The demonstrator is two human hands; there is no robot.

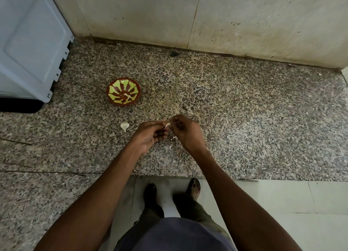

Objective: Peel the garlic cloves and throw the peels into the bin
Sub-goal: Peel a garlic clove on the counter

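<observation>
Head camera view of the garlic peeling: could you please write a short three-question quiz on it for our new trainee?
1. True or false: both hands pinch the same garlic clove above the countertop.
2. Multiple choice: where does the patterned bowl stand relative to the hands? A) beyond them, to the person's left; B) between them and the counter edge; C) to the person's right.
3. Short answer: what lies on the countertop just left of the left hand?

Key
1. True: the left hand and right hand meet on it.
2. A.
3. A pale, garlic-like piece; peeled or not is unclear.
</observation>
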